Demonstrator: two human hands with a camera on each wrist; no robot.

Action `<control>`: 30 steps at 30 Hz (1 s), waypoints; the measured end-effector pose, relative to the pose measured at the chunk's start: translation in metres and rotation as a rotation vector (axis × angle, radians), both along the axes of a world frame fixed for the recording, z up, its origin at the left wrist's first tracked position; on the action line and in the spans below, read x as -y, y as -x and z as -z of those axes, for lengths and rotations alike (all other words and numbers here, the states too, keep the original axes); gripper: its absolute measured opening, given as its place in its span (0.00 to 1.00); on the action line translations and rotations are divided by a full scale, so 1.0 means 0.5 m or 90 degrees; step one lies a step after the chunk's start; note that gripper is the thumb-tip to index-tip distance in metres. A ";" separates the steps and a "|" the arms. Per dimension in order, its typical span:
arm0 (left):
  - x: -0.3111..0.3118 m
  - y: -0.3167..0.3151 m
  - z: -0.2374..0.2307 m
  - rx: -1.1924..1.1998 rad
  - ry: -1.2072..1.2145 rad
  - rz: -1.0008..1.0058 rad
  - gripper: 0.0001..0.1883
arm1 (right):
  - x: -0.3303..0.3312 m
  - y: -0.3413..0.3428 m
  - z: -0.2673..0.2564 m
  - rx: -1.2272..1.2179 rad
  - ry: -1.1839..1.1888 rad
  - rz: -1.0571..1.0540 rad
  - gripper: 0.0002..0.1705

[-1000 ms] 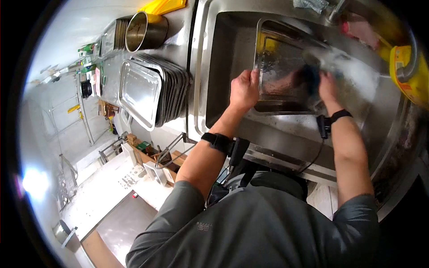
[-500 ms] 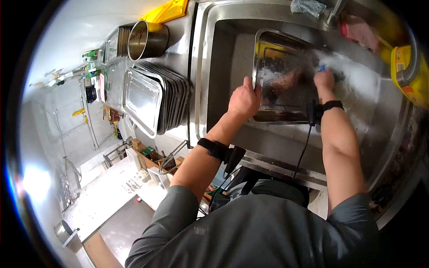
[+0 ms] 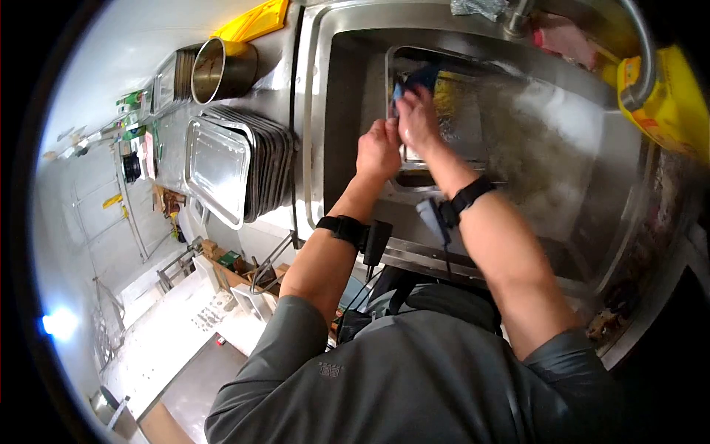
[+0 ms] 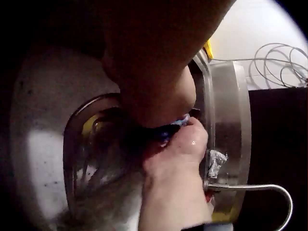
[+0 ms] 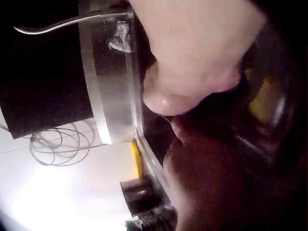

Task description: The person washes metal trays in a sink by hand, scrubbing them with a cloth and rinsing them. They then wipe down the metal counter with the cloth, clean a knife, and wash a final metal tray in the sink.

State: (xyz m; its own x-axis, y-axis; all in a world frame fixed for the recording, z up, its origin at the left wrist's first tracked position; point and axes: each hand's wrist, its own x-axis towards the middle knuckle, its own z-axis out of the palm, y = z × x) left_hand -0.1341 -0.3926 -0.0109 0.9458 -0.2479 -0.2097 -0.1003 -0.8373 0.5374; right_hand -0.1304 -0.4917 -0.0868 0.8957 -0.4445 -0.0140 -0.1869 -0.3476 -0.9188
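Observation:
A rectangular metal tray [image 3: 473,133] lies tilted in the sink, partly in cloudy water. My left hand [image 3: 379,150] grips its left rim, the fingers curled over the edge. Right beside it, my right hand [image 3: 418,122] holds a blue cloth [image 3: 424,77] against the tray's left end. In the left wrist view the blue cloth [image 4: 168,132] shows between the two hands, and the right hand [image 4: 178,149] is curled on it. The right wrist view has both hands close together, with the cloth hidden in shadow.
Stacked metal trays [image 3: 218,166] stand left of the sink [image 3: 314,148], with a metal pot [image 3: 222,70] and a yellow object [image 3: 251,21] behind. A faucet [image 3: 519,18], a pink cloth [image 3: 563,38] and a yellow container [image 3: 665,103] line the back and right. Foam floats on the right.
My right hand has moved left with the blue cloth, from the tray's right part to its left end beside my left hand. My left hand stays on the rim. The view has shifted slightly.

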 end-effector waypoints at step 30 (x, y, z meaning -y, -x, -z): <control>0.010 0.035 0.029 -0.133 0.289 -0.147 0.21 | 0.272 0.352 0.165 -0.587 0.218 -0.040 0.22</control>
